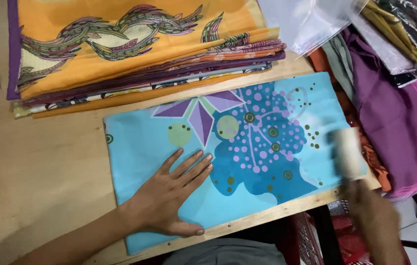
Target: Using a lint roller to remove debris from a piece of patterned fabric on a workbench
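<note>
- Blue cloth (277,142): folded, lies flat at centre of the wooden tabletop (46,162), printed with purple petals and a dotted dark-blue flower.
- Left hand (171,194): at 7 o'clock on the cloth, palm down, fingers spread flat, grip open, pressing, holding nothing.
- Right hand (375,216): at 4 o'clock, blurred; grip closed on a pale roller (348,149) touching the cloth's right end.
- Fabric stack (135,49): at 11 o'clock, orange piece on top.
- Purple cloth (395,122): at 3 o'clock, beside the tabletop.
</note>
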